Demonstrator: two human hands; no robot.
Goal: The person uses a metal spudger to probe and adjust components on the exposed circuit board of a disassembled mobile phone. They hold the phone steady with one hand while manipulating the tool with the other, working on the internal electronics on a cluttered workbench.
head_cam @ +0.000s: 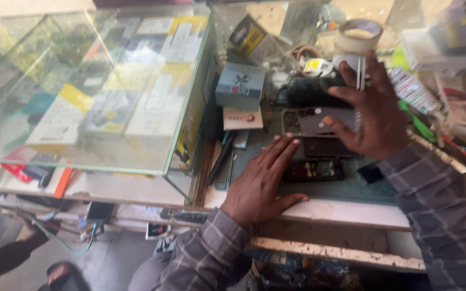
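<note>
Resting flat on the bench (351, 213), the person's left hand (260, 186) lies open, palm down, fingers spread toward a dark opened phone body (314, 170) that shows its inner parts; the fingertips sit just beside it, contact not certain. The right hand (370, 116) hovers above the bench, fingers partly curled, gripping a thin pair of metal tweezers (361, 75) that stand upright between them. Just under that hand lies a grey phone back cover with camera cut-outs (311, 119), and a dark flat phone panel (327, 146) lies between the cover and the opened body. Beyond the right hand, a roll of pale tape (358, 35) stands among blurred clutter. A small grey box (240, 85) sits left of the cover. Further left, a glass display case (82, 86) holds yellow and white cartons.
</note>
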